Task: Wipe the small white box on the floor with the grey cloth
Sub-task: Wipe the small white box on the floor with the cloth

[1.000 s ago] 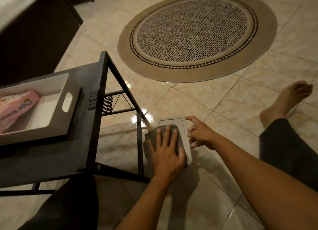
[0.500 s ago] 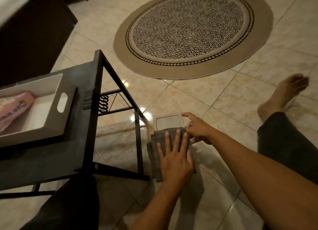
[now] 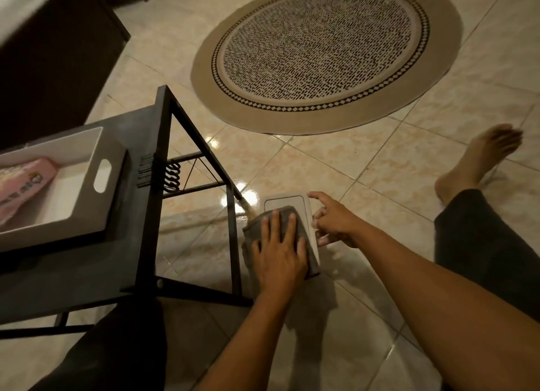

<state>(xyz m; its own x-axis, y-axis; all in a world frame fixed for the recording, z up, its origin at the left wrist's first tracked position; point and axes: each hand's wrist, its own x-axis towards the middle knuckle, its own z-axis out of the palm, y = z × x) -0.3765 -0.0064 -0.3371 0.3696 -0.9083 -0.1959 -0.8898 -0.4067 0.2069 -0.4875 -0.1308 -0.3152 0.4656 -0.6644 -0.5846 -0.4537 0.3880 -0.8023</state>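
Note:
The small white box [image 3: 287, 201] lies flat on the tiled floor beside the black table's leg. A grey cloth [image 3: 254, 229] covers most of its top. My left hand [image 3: 279, 251] presses flat on the cloth with fingers spread, pointing away from me. Only the box's far end and right side show. My right hand [image 3: 331, 219] rests against the box's right side, thumb and fingertips touching its edge, steadying it.
A low black metal table [image 3: 137, 215] stands to the left, carrying a white tray [image 3: 96, 191] with a pink packet [image 3: 23, 186]. A round patterned rug [image 3: 324, 51] lies farther off. My bare foot [image 3: 479, 159] and dark trouser leg [image 3: 491, 244] are at the right.
My left hand and the cloth slid toward me off the box's far end, then back away over its top. My right hand stayed at the box's right side.

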